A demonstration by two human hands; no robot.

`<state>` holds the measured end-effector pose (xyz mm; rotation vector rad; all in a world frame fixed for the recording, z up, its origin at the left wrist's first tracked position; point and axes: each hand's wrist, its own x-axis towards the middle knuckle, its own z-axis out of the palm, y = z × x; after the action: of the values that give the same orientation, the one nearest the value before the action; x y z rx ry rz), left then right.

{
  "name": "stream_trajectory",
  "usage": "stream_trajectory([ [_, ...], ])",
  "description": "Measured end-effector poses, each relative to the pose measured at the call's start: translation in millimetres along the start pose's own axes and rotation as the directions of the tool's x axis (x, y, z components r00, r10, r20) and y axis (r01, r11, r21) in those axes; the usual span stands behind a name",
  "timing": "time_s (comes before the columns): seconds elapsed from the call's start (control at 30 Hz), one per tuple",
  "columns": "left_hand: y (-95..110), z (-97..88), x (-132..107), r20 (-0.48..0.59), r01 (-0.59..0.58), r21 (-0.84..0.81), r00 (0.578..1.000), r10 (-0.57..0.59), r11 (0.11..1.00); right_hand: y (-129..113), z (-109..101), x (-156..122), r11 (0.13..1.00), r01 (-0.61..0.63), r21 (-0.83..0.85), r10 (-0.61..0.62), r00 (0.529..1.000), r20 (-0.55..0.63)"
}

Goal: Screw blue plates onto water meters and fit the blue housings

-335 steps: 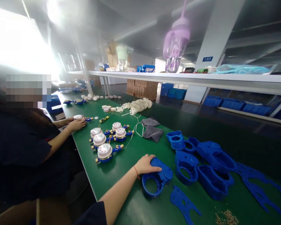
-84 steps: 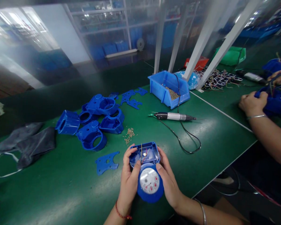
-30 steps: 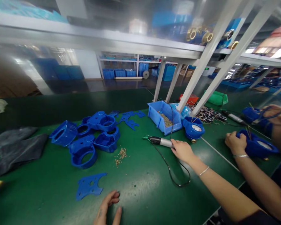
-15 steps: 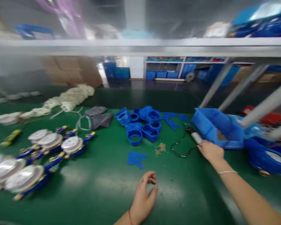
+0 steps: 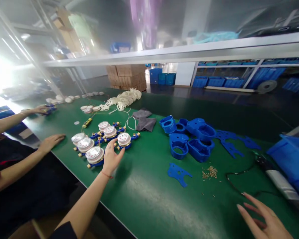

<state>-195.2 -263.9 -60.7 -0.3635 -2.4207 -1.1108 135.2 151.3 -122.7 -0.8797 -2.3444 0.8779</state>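
Close to the near edge of the green desk [image 5: 144, 199], the person's left hand [image 5: 111, 159] is stretched out over a bunch of water meters [image 5: 85, 144]. Its fingers are spread wide and it holds nothing. The thumb is just beside the nearest meter [image 5: 95, 154], and the fingertips are just beside another one [image 5: 124, 139]. It is hard to tell if the hand touches them. The meters have white round faces and blue bodies, and they sit together toward the left end of the desk.

The right hand [image 5: 264, 219] is at the bottom right, above the desk. Its fingers are spread too, and it is empty. A silver screwdriver [image 5: 281, 184] with a black cord lies near it, next to a blue box [image 5: 292, 157].

Between the two hands lie a pile of blue shells [image 5: 189, 136], a flat blue plate [image 5: 178, 172] and some little screws [image 5: 209, 172]. A gray cloth [image 5: 144, 121] and a heap of white rings [image 5: 122, 99] lie farther back.

Another person's hand [image 5: 51, 141] rests flat on the desk's left edge.
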Motion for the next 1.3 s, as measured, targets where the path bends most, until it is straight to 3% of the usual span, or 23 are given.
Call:
stream_trajectory([
  [0.07,-8.2,15.6,22.1,0.03,-0.004,0.028,1.0,0.003,1.0,-30.0,14.4,-21.0,0.998,0.03,0.049,-0.035,0.995,0.095],
  [0.13,-11.8,30.8,36.7,0.055,0.007,0.043,0.998,-0.01,0.999,-62.0,27.8,-40.3,0.989,0.141,0.045,-0.148,0.967,0.207],
  [0.2,-12.5,40.7,43.6,0.074,0.028,0.057,0.997,-0.032,0.998,-91.8,40.4,-53.6,0.953,0.303,0.015,-0.286,0.879,0.381],
  [0.3,-9.5,43.0,41.9,0.092,0.04,0.083,0.995,-0.047,0.996,-126.2,58.2,-54.8,0.891,0.453,-0.019,-0.354,0.721,0.596],
  [0.37,-4.3,38.4,34.1,0.097,0.029,0.098,0.994,-0.039,0.995,-139.8,70.2,-43.6,0.865,0.5,-0.04,-0.355,0.667,0.655],
  [0.4,-0.7,35.3,28.2,0.093,0.027,0.105,0.995,-0.037,0.994,-143.9,76.4,-35.8,0.86,0.508,-0.047,-0.355,0.662,0.66],
  [0.53,20.8,23.9,-13.2,0.041,0.04,0.1,0.998,-0.045,0.994,-152.7,95.9,-8.1,0.86,0.506,-0.059,-0.365,0.693,0.622],
  [0.67,58.1,20.0,-86.5,0.053,0.032,0.029,0.998,-0.034,0.999,-170.7,96.3,-12.5,0.872,0.49,-0.003,-0.396,0.707,0.586],
  [0.73,82.5,19.9,-125.6,0.076,0.04,-0.005,0.996,-0.04,0.999,-183.4,92.3,-25.2,0.866,0.487,0.115,-0.456,0.674,0.58],
  [0.83,109.9,13.8,-155.1,0.238,0.179,-0.368,0.967,-0.093,0.912,-195.6,91.0,-45.0,0.825,0.49,0.282,-0.551,0.588,0.592],
  [0.9,109.1,-0.2,-142.9,0.186,0.111,-0.443,0.982,-0.03,0.89,-195.5,95.0,-54.9,0.819,0.489,0.301,-0.563,0.582,0.587],
  [0.93,101.0,-10.7,-127.8,0.097,0.026,-0.367,0.995,0.01,0.93,-193.4,97.8,-58.4,0.824,0.485,0.295,-0.558,0.601,0.572],
  [1.0,71.9,-36.1,-87.2,-0.148,-0.06,-0.019,0.987,0.057,0.998,-188.1,103.0,-63.0,0.837,0.474,0.275,-0.542,0.647,0.535],
  [1.03,53.1,-49.1,-65.5,-0.181,-0.033,0.17,0.981,0.064,0.985,-185.8,104.8,-64.3,0.842,0.47,0.266,-0.536,0.665,0.521],
  [1.07,33.7,-61.3,-45.1,-0.157,-0.008,0.333,0.986,0.064,0.943,-184.4,105.7,-65.3,0.847,0.464,0.26,-0.529,0.679,0.51],
  [1.17,-14.0,-87.0,0.1,0.005,-0.012,0.386,1.0,0.011,0.923,-185.3,103.7,-68.5,0.874,0.423,0.242,-0.485,0.719,0.498],
  [1.3,-34.6,-97.8,26.2,0.282,-0.123,0.338,0.959,0.024,0.933,-190.0,96.6,-71.9,0.909,0.339,0.244,-0.418,0.741,0.526],
])
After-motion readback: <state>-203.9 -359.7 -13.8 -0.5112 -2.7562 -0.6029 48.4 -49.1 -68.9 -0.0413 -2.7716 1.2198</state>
